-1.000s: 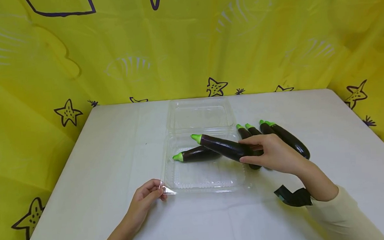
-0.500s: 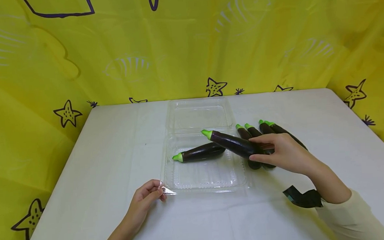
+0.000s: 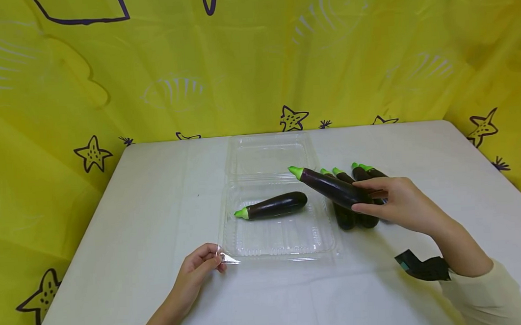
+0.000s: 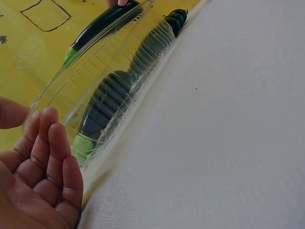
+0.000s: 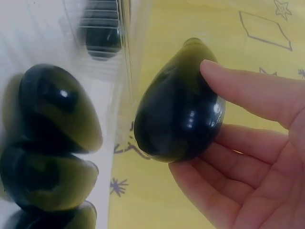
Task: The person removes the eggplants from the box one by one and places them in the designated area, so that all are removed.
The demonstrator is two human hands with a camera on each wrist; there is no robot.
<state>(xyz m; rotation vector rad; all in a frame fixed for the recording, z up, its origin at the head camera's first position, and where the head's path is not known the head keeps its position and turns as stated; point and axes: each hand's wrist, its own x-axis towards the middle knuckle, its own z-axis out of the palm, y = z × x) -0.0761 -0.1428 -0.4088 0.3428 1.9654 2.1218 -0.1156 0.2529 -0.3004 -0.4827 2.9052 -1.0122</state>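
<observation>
A long dark eggplant (image 3: 332, 187) with a green stem end is gripped near its thick end by my right hand (image 3: 397, 204), thumb on one side and fingers on the other. It hangs above several other eggplants (image 3: 345, 220) lying side by side on the table, partly hiding them. One more eggplant (image 3: 278, 205) lies inside the clear plastic container (image 3: 273, 240), its green end to the left. My left hand (image 3: 199, 266) pinches the container's near left corner; the left wrist view shows the thumb and fingertips (image 4: 49, 114) at the rim.
The container's clear lid (image 3: 271, 159) lies folded back flat toward the far table edge. White cloth covers the table (image 3: 165, 202). A yellow patterned curtain (image 3: 246, 60) rises behind it and at both sides.
My right hand has moved right with its eggplant, from over the container to over the row of eggplants. The eggplant in the container is now fully visible. My left hand has stayed put.
</observation>
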